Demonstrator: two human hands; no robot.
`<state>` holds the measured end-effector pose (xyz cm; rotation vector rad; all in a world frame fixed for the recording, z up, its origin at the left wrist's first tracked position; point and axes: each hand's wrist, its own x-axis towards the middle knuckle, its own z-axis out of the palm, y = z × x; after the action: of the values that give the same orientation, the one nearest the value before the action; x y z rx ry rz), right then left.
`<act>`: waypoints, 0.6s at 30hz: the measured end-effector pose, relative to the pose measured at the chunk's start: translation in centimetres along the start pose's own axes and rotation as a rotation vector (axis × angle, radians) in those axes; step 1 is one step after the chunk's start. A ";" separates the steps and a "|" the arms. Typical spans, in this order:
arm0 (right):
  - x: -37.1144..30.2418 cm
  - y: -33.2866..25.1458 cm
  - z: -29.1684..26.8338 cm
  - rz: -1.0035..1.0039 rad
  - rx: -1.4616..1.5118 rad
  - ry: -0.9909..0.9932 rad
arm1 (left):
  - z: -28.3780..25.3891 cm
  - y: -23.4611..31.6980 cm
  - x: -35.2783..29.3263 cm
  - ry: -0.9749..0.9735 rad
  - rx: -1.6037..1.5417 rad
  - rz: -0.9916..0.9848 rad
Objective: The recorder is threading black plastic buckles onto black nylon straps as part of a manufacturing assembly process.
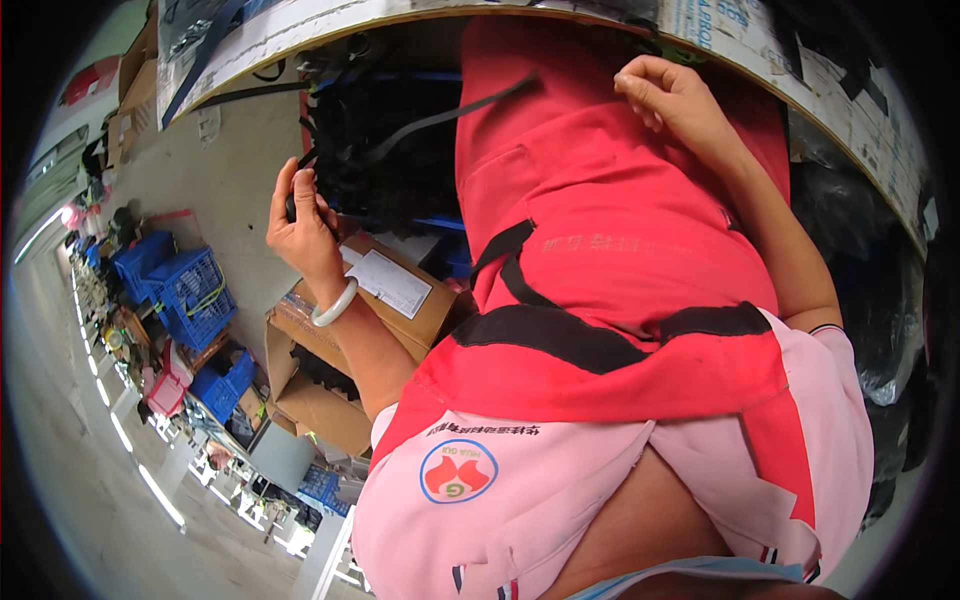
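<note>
My left hand (303, 228), with a pale bangle at the wrist, is raised at the left, its fingers closed on a black strap (307, 158). Only small black parts show at the fingers; the rest is hidden in the grip. To its right a loose dark grey strap (430, 122) curves from a black heap to the lap of my red apron (600, 200). Whether it joins the piece in my hand, I cannot tell. Over the apron, near the table edge, my right hand (680, 105) has its fingers curled inward, and nothing shows in them.
A worktable (330, 22) with a curved-looking edge spans the top. Beneath it lies a heap of black straps (350, 130). An open cardboard box (320, 335) stands below my left forearm. Blue crates (190, 300) line the floor at left; dark plastic bags (880, 330) are at right.
</note>
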<state>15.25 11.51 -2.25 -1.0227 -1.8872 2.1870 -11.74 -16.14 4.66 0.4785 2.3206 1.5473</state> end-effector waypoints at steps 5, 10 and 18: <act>-0.1 -2.4 4.6 0.103 -0.046 -0.359 | 6.2 -0.9 -1.0 -0.135 -0.671 -0.250; -0.2 -3.2 6.7 0.145 0.132 -0.402 | 16.7 1.6 -3.2 -0.378 -0.859 -0.165; -0.4 -3.0 4.9 0.105 0.258 -0.261 | 19.4 0.7 -0.2 -0.648 -1.338 -0.772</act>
<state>11.95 7.91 0.73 -0.8426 -1.6094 2.6515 -3.08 -0.01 -1.87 -0.2356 0.5380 1.7032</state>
